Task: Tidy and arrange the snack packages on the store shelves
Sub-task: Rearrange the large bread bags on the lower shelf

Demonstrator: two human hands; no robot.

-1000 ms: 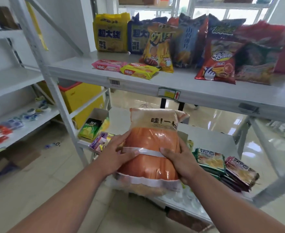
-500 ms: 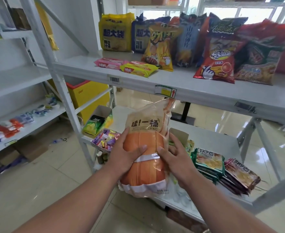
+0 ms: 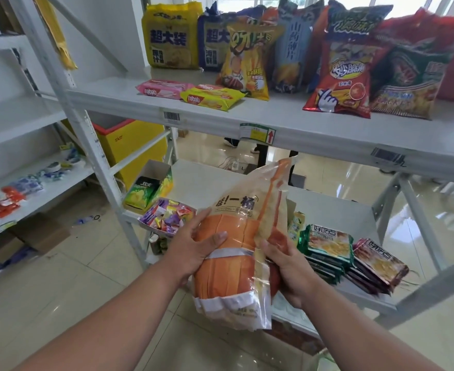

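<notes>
A large orange and cream snack bag (image 3: 233, 266) is held upright in front of the lower shelf (image 3: 327, 210), its top tilted to the right. My left hand (image 3: 191, 250) grips its left side with the thumb across the front. My right hand (image 3: 287, 266) holds its right side from behind, fingers wrapped round the edge. On the upper shelf (image 3: 300, 127) stand several snack bags, among them a yellow bag (image 3: 172, 36), an orange-yellow bag (image 3: 247, 57) and a red bag (image 3: 343, 76). Two flat wafer packs, pink (image 3: 164, 89) and yellow (image 3: 211, 99), lie in front.
The lower shelf carries a green carton (image 3: 148, 191), a tray of small sweets (image 3: 167, 218) and stacks of green (image 3: 327, 247) and dark red packs (image 3: 375, 266). A white upright post (image 3: 86, 135) stands at the left. A second shelf unit (image 3: 19, 188) is further left.
The bag has turned from facing me flat to edge-on, its top swinging to the right. Both hands shifted round it and the view moved closer to the upper shelf.
</notes>
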